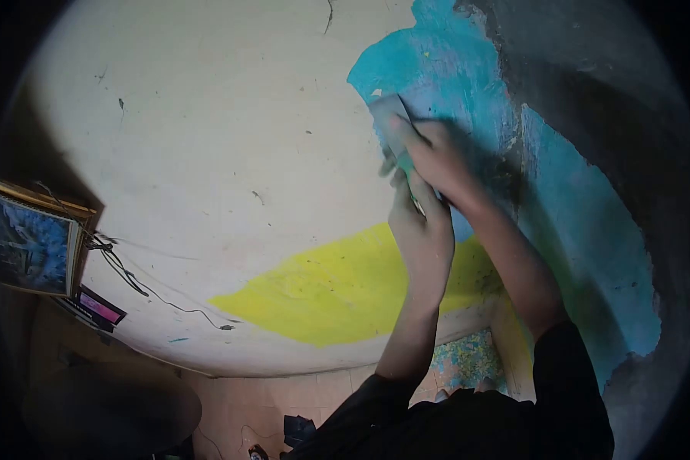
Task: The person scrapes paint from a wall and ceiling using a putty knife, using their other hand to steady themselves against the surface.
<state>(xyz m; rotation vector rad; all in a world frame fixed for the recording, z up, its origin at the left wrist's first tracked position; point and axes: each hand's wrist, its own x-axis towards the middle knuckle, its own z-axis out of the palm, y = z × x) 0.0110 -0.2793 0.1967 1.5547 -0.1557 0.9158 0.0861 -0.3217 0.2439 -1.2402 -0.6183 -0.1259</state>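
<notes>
Both hands are raised to a wall with cream paint (207,115) on its left and blue paint (468,69) at its upper right. A flat scraper (389,115) lies with its blade against the edge between the two colours. My left hand (423,218) is wrapped round the scraper's green handle. Higher up, my right hand (429,153) grips the tool near its blade, slightly blurred, its fingers pressing on the metal. Below the hands is a yellow patch (322,287) on the wall.
Bare grey wall (606,77) borders the blue paint at right. A framed picture (34,241) and a dangling cable (176,307) are at left. Paint flakes (468,360) cover the floor corner. A dark round object (111,410) stands at lower left.
</notes>
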